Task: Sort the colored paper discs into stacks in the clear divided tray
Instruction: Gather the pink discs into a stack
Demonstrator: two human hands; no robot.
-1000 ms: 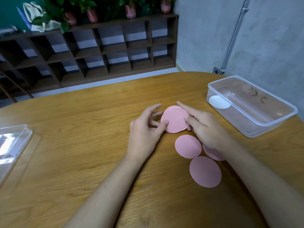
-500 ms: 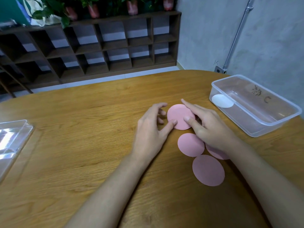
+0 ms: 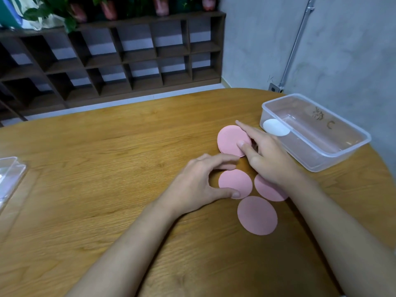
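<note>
Head view: right hand (image 3: 270,156) pinches the pink stack (image 3: 231,139); left hand (image 3: 192,183) cups a single disc (image 3: 235,183).

I worked with nothing on my hands. My left hand (image 3: 199,185) and my right hand (image 3: 270,159) were both bare, the fingers slim, with fine creases over the knuckles. My nails were cut short and looked plain; the left thumbnail (image 3: 236,194) and the right thumbnail (image 3: 240,144) caught a little light. My left forearm (image 3: 132,249) and my right forearm (image 3: 342,232) were bare and smooth as far as the picture showed them. Beside the right forearm, at the very edge, sat a pale sliver (image 3: 394,251), too small to identify.
</note>
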